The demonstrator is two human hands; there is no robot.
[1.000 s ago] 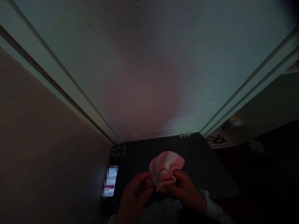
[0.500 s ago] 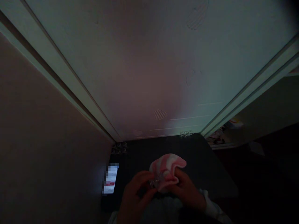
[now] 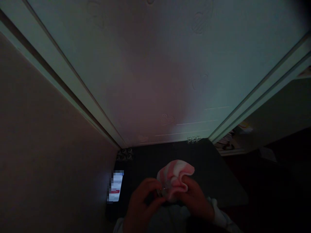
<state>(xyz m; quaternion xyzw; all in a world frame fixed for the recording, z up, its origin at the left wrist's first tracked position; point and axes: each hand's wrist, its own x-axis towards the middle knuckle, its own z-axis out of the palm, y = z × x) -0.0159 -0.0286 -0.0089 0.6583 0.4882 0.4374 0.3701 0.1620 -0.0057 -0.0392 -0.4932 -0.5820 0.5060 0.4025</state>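
The scene is very dark. My right hand (image 3: 194,199) is closed on a bunched pink-and-white striped cloth (image 3: 176,176), held just above a dark surface (image 3: 209,168). My left hand (image 3: 143,204) is closed beside it, its fingertips pinching a small shiny object (image 3: 163,189) pressed against the cloth. What the shiny thing is cannot be made out. Both hands meet at the bottom centre of the view.
A lit phone screen (image 3: 115,187) lies on the dark surface to the left of my hands. A pale door or panel with faint heart shapes (image 3: 165,84) stands straight ahead. A plain wall (image 3: 43,155) fills the left. Papers (image 3: 230,140) lie at the right.
The cloth has been bunched a little tighter and my left fingers have shifted slightly on the shiny object. The hands stay in the same place.
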